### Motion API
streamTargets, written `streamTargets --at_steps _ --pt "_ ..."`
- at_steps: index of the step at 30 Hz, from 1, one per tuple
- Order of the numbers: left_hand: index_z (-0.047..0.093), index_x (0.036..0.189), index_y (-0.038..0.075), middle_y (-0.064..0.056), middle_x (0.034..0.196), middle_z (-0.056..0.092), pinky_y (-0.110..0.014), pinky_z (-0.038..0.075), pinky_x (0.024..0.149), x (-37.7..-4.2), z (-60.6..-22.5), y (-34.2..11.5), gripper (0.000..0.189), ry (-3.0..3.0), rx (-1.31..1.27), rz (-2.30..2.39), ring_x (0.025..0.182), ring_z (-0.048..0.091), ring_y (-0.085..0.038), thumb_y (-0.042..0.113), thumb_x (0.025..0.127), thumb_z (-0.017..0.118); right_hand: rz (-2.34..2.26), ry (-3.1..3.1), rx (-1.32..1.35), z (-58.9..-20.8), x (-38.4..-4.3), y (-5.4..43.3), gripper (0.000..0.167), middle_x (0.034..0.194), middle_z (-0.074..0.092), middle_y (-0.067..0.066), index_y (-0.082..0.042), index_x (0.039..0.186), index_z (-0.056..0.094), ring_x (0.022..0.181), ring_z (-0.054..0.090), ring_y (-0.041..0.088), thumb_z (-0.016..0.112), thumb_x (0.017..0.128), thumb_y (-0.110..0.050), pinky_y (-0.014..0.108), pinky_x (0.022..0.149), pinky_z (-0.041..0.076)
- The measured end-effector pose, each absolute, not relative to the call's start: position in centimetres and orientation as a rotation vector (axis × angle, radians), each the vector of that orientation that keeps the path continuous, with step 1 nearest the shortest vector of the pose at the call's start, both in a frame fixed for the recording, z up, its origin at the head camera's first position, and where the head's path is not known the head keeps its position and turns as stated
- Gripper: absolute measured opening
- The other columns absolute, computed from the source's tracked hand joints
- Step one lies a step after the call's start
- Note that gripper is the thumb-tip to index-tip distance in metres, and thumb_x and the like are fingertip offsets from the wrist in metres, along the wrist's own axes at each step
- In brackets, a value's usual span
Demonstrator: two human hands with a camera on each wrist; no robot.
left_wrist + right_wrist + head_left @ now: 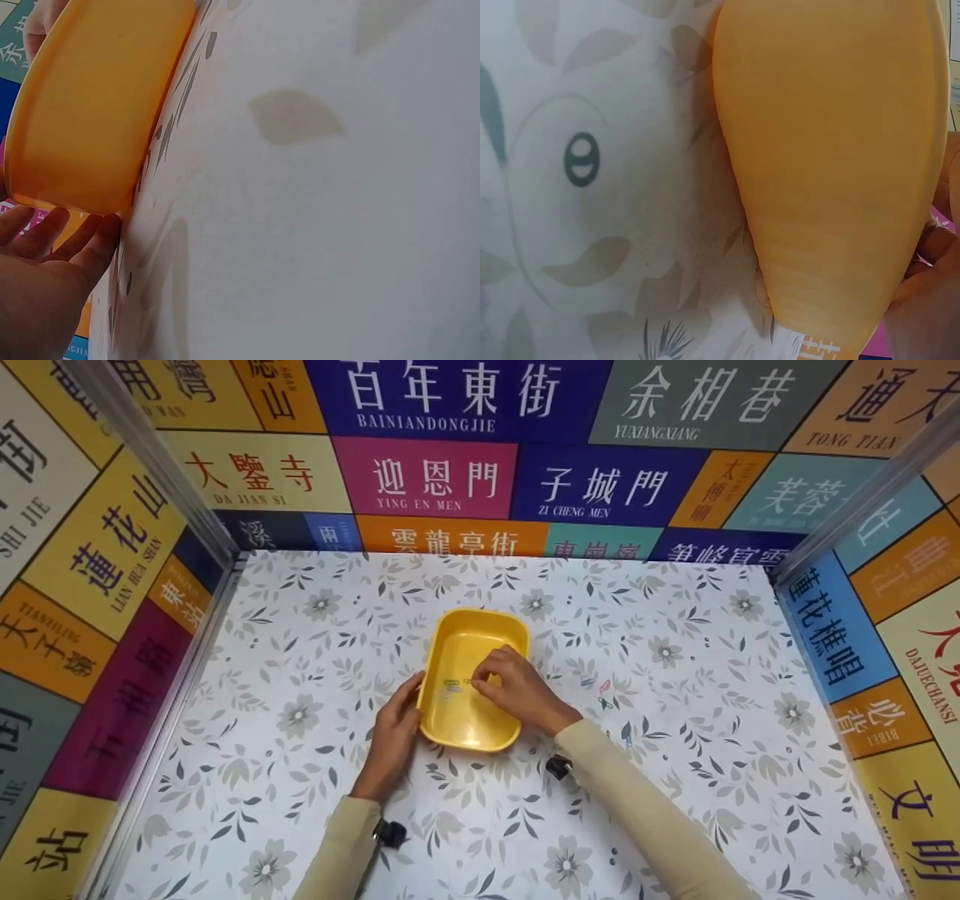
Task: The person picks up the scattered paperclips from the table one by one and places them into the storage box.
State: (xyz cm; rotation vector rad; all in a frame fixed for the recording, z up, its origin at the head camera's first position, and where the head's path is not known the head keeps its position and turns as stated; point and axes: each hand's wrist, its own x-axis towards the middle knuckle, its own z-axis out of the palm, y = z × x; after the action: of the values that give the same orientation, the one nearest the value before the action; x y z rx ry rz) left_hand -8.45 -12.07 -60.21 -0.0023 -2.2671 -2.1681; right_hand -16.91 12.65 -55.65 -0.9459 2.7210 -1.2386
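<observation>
In the head view, a yellow plastic tray (487, 619) sits on the patterned table. My left hand (393, 735) touches its left outer wall; in the left wrist view, fairly straight fingers (94, 251) rest against the yellow side. My right hand (517, 686) is over the tray, thumb and forefinger pinching a small reddish paper clip (468, 682). Beneath, on the tray floor, lie a green paper clip (451, 682) and a bluish one (454, 689). The tray wall (832, 150) hides most of the right hand in the right wrist view.
Right of the tray lie a pink paper clip (604, 685), a green one (604, 703) and bluish ones, hard to pick out on the leaf-print cloth (712, 810). Panels with large lettering (435, 476) wall in the table at the back and both sides.
</observation>
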Motion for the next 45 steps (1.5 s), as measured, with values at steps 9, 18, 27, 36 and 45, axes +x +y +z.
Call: streamTargets --at_steps 9,18,27,36,45 --pt "0.052 0.165 0.01 -0.014 0.166 0.054 -0.045 0.042 0.126 -8.5 -60.2 -12.1 0.06 -2.217 -0.072 -2.19 0.153 0.051 -0.031 -0.004 0.107 0.049 -1.193 2.73 -0.955 -55.5 -17.7 12.2 0.006 0.096 0.071 0.004 -0.007 0.097 0.081 0.099 0.059 0.025 0.08 0.101 -0.012 0.04 0.092 0.051" --pt "0.054 0.164 0.014 -0.008 0.165 0.055 -0.044 0.042 0.127 -8.4 -60.2 -12.1 0.06 -2.249 -0.021 -2.162 0.151 0.053 -0.027 -0.001 0.106 0.05 -1.154 2.718 -0.961 -55.5 -18.2 11.1 0.006 0.096 0.073 0.006 -0.006 0.098 0.082 0.1 0.06 0.026 0.08 0.101 -0.011 0.04 0.095 0.052" --pt "0.053 0.165 0.012 -0.012 0.165 0.055 -0.045 0.043 0.126 -8.5 -60.1 -12.0 0.06 -2.261 -0.033 -2.15 0.151 0.053 -0.03 0.0 0.106 0.05 -1.113 2.699 -0.963 -55.1 -18.6 10.0 0.008 0.096 0.073 0.008 -0.004 0.098 0.081 0.097 0.059 0.027 0.079 0.101 -0.011 0.039 0.091 0.052" --pt "0.053 0.164 0.009 -0.015 0.163 0.057 -0.036 0.046 0.122 -8.5 -60.2 -12.1 0.059 -2.25 -0.057 -2.142 0.149 0.055 -0.031 -0.003 0.106 0.05 -1.036 2.694 -0.964 -55.3 -18.9 9.2 0.007 0.094 0.074 0.008 -0.004 0.098 0.083 0.095 0.059 0.027 0.08 0.098 -0.01 0.039 0.089 0.051" --pt "0.053 0.164 0.008 -0.017 0.163 0.056 -0.033 0.046 0.122 -8.5 -60.2 -12.1 0.058 -2.235 -0.09 -2.142 0.149 0.055 -0.034 -0.003 0.107 0.05 -1.001 2.681 -0.954 -55.7 -19.3 8.3 0.008 0.092 0.075 0.008 -0.003 0.098 0.083 0.091 0.061 0.027 0.082 0.098 -0.011 0.041 0.089 0.051"
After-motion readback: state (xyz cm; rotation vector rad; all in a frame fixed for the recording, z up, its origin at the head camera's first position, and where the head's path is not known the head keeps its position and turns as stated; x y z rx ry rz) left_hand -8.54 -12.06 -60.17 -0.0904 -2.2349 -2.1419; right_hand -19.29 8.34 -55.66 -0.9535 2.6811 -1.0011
